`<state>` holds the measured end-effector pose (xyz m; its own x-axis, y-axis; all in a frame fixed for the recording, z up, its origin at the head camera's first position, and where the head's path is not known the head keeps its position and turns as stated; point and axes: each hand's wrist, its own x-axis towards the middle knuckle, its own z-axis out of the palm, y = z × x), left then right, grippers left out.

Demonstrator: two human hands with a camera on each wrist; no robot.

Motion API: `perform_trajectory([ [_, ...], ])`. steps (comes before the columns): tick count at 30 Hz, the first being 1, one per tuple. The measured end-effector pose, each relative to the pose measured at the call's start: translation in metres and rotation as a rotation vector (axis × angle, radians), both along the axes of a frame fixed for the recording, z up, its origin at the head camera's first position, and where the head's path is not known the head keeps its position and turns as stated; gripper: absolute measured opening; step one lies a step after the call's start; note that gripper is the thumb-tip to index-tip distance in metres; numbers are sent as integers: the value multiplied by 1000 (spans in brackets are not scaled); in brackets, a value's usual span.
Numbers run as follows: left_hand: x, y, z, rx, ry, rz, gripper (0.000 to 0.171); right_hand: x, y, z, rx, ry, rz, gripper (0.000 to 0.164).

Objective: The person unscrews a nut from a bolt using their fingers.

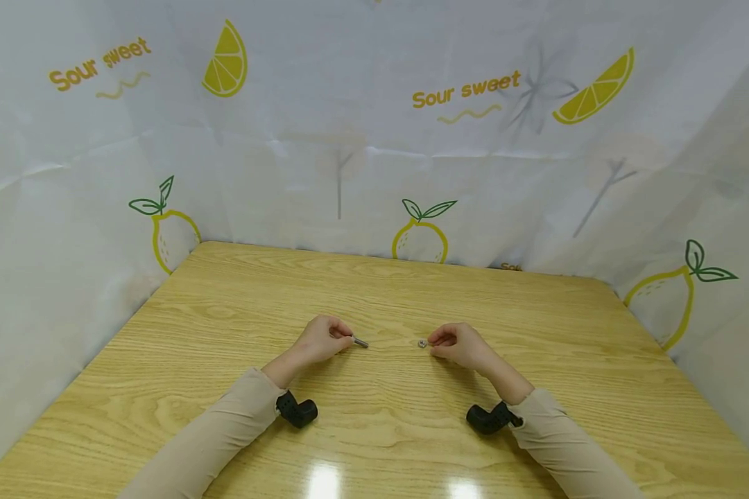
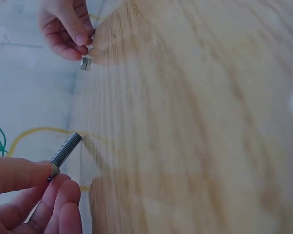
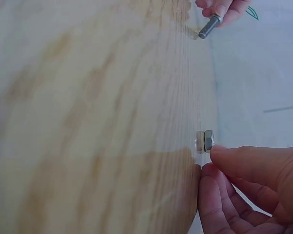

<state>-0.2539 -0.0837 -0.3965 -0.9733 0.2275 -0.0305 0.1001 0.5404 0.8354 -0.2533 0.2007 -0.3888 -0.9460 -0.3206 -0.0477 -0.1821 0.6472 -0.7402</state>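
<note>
My left hand (image 1: 323,338) pinches a metal bolt (image 1: 360,342) between thumb and fingers. In the left wrist view its threaded shank (image 2: 67,149) points away from the hand, and the fingertips cover its head end. A hex nut (image 3: 208,141) lies flat on the wooden table, mirrored in the glossy surface. Right beside it is my right hand (image 1: 463,344), with the thumb tip at the nut's edge and the other fingers loosely bent, not around it. Between the two hands is a short stretch of tabletop.
The wooden table (image 1: 374,443) reaches back to a hanging white cloth (image 1: 274,187) printed with lemons, which also closes off both sides. Black wrist cameras are strapped on the left wrist (image 1: 297,410) and the right wrist (image 1: 489,419).
</note>
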Motion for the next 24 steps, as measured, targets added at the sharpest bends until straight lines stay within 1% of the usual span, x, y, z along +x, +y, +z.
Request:
perform_trajectory([
  [8,0,0,0,-79,26,8,8,-1,0,0,8,10,2,17],
  [13,1,0,2,-133,39,-3,6,-1,0,0,3,11,-2,17],
  [16,1,0,2,-149,33,-8,5,-1,0,0,-3,4,-6,18],
  [24,2,-1,1,-157,25,-15,6,-2,0,-1,-1,-3,-11,19],
])
